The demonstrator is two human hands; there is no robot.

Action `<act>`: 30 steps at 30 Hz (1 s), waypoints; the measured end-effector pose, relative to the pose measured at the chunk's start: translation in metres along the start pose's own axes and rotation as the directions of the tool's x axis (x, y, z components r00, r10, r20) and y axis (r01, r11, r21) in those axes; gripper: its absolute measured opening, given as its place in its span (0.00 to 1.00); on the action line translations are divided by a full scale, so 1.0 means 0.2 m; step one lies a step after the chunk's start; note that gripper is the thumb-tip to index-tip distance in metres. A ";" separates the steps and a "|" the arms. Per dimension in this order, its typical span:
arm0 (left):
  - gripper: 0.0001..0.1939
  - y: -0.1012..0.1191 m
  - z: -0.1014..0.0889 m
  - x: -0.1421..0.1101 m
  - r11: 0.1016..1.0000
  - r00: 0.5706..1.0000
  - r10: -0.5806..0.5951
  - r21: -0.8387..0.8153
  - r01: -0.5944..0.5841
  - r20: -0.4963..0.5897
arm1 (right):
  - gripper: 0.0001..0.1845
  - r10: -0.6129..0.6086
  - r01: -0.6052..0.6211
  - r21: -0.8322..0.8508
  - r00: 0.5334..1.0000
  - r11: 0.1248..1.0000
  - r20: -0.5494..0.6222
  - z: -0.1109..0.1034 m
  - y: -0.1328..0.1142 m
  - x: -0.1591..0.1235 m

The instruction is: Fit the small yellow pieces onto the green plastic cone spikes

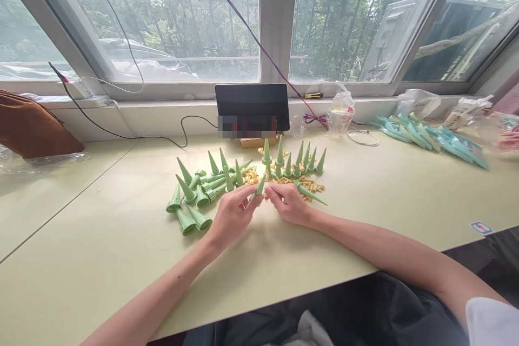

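In my left hand (237, 208) is a green plastic cone-shaped spike (260, 186), held between thumb and fingers with its tip up and tilted. My right hand (290, 203) is closed in a pinch close beside that spike. A small pale yellow piece seems to be at its fingertips, mostly hidden. Beyond the right hand lies a heap of small yellow plastic pieces (312, 185), and another pile of yellow pieces (250, 175) is behind the left hand. A green spike (312, 193) lies on its side by my right wrist.
Left of my hands, several green spikes (186, 221) lie or stand in a cluster. More upright spikes (279, 154) stand in rows behind. A dark-screened device (252, 100) leans by the window. Bagged teal items (430, 138) lie right; a brown bag (32, 124) sits left.
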State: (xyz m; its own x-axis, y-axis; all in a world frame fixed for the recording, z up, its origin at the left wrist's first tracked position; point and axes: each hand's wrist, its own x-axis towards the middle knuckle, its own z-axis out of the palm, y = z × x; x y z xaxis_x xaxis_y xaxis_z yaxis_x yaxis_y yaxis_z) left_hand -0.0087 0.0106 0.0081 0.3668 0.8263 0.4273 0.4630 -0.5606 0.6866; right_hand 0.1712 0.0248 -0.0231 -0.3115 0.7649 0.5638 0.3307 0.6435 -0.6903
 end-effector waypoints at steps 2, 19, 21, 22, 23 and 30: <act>0.11 0.00 0.00 0.00 1.000 1.000 -0.014 -0.024 0.015 0.011 | 0.21 0.006 -0.006 -0.008 1.000 1.000 -0.003 0.00 0.00 0.00; 0.14 0.00 -0.01 0.00 0.998 0.997 -0.058 0.015 0.058 0.057 | 0.21 0.020 -0.021 -0.077 1.000 0.997 -0.004 0.01 0.00 -0.01; 0.13 0.00 0.00 0.00 0.999 0.997 -0.040 0.036 0.037 0.063 | 0.21 0.022 -0.022 -0.080 1.000 0.997 -0.002 0.01 0.00 -0.01; 0.13 0.00 0.00 0.00 0.999 0.997 -0.040 0.039 0.038 0.067 | 0.21 0.022 -0.022 -0.080 1.000 0.997 -0.003 0.01 0.00 -0.01; 0.13 0.01 0.00 -0.01 0.998 0.997 -0.042 0.044 0.039 0.069 | 0.21 0.020 -0.020 -0.080 1.000 0.997 -0.005 0.00 0.00 -0.01; 0.12 0.04 0.01 -0.01 0.997 0.996 -0.011 0.083 0.003 0.091 | 0.21 -0.004 0.004 -0.060 1.000 0.998 -0.008 -0.01 -0.01 -0.02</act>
State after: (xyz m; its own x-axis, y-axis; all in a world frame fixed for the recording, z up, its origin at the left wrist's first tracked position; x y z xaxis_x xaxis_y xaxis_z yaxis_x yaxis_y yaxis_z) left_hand -0.0049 0.0040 0.0116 0.4337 0.8240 0.3645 0.5293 -0.5604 0.6370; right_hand 0.1735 0.0213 -0.0231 -0.3058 0.7622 0.5706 0.3821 0.6471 -0.6597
